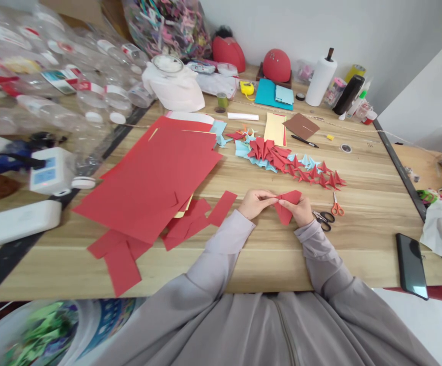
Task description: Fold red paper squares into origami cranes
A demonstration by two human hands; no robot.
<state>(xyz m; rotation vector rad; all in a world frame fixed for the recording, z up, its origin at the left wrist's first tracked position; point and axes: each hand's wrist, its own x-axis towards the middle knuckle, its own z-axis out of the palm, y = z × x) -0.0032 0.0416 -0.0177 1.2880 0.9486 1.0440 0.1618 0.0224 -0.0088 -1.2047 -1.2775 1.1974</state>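
Observation:
A small folded red paper [286, 214] is held between my two hands above the wooden table [266, 264]. My left hand [258, 203] pinches its left corner between thumb and fingers. On the other side, my right hand [300, 207] grips the paper, with the thumb on its face. Black-handled scissors [323, 219] lie beside my right wrist, partly hidden by the sleeve, and small orange scissors [336, 205] lie just beyond. Behind my hands, folded red paper pieces [277, 155] and light blue ones [264, 163] form a long pile.
Large red sheets [148, 178] and cut red strips [121, 264] cover the left of the table. Plastic bottles [91, 96] crowd the far left. A phone [411, 265] lies near the right front edge. A pen [305, 141] and brown paper [301, 126] lie behind the pile.

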